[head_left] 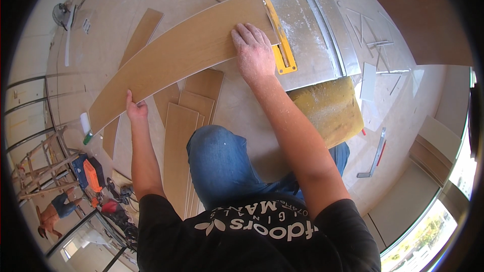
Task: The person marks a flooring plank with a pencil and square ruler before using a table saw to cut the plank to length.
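A long wood-look floor plank (pixel 181 45) stretches from the lower left to a metal-topped table saw (pixel 312 15). Its right end overlaps the saw's yellow insert plate (pixel 286 57), close to the slot. My left hand (pixel 137 109) grips the near edge toward the plank's far-left end, thumb on top and fingers hidden underneath. Over the near edge at the other end, my dusty right hand (pixel 254 55) holds the plank, fingers pressed on its face and thumb out of sight. Pale dust covers the saw top.
Several more planks (pixel 181 126) lie on the floor by my knee. A dusty yellow block-like piece (pixel 327 110) sits beside the saw. To the right are a metal square (pixel 374 158) and offcut strips (pixel 370 37). Another person (pixel 58 211) and a wooden stand (pixel 43 166) are at lower left.
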Available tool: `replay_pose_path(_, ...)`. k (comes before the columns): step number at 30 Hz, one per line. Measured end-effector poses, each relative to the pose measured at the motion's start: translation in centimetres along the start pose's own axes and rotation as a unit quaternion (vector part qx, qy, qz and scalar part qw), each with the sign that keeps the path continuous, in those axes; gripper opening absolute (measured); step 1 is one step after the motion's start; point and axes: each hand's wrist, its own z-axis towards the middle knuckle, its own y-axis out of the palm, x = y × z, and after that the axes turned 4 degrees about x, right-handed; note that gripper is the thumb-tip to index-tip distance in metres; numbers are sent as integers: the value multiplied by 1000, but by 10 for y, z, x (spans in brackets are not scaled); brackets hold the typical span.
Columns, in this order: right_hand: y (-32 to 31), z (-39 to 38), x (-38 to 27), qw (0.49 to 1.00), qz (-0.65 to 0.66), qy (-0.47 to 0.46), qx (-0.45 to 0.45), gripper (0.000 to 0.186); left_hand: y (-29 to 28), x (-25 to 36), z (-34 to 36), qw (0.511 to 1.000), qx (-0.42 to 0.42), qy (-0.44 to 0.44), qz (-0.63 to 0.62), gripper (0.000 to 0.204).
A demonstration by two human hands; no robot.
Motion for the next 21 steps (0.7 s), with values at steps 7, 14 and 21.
replay_pose_path(7, -5, -4, -3, 1000, 6, 4, 16, 40, -2, -1, -11, 1000, 6, -6, -1, 30)
replay_pose_path(14, -9, -10, -5, 1000, 8, 11, 12, 40, -9, -1, -16, 1000, 14, 11, 0, 31)
replay_pose_path(21, -12, -15, -6, 1000, 9, 10, 14, 39, -13, -2, -20, 1000, 13, -4, -8, 28)
